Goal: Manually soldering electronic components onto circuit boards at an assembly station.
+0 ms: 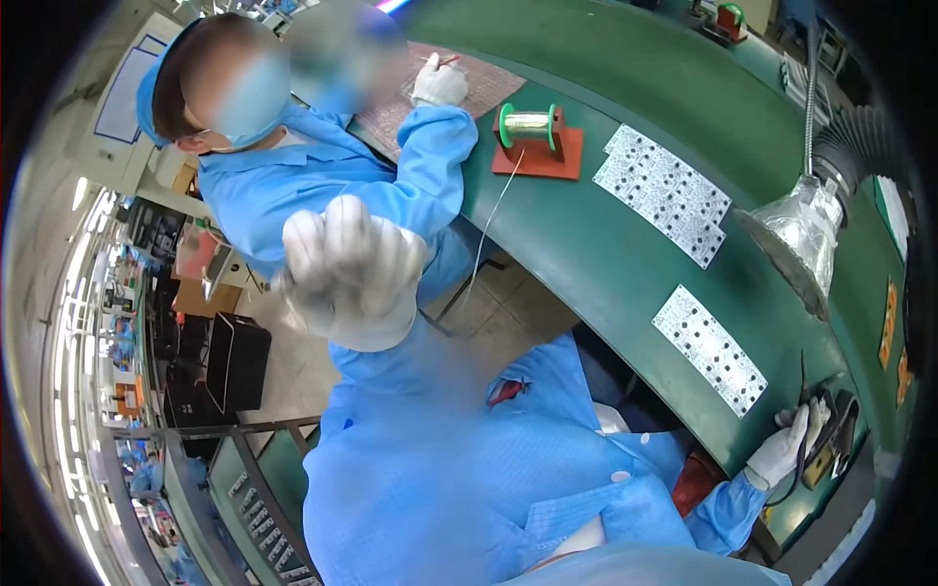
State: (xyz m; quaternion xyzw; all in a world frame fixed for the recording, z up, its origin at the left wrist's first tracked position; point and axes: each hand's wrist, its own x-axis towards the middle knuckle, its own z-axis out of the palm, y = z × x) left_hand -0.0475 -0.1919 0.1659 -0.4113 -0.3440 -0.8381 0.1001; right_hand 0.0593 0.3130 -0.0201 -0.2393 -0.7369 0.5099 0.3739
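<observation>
My left hand (350,273), in a white glove, is raised in front of me with its fingers curled in; what they hold, if anything, is hidden. Thin solder wire (489,220) runs from a green-ended spool (529,125) on a red-brown stand (547,164), over the bench edge and down beside this hand. At the right, my gloved right hand (787,449) closes around a slim dark soldering iron (804,376), its cable trailing below. Next to it sits a dark iron holder (831,454). The nearest white circuit panel (710,350) lies flat, dotted with black holes.
A larger white circuit panel (662,193) lies farther back on the green bench (586,259). A foil-wrapped fume hood (796,239) hangs over the right side. On the left sits a masked co-worker in blue (332,186), whose gloved hand (440,83) holds a thin red tool. Black bins (237,361) stand behind.
</observation>
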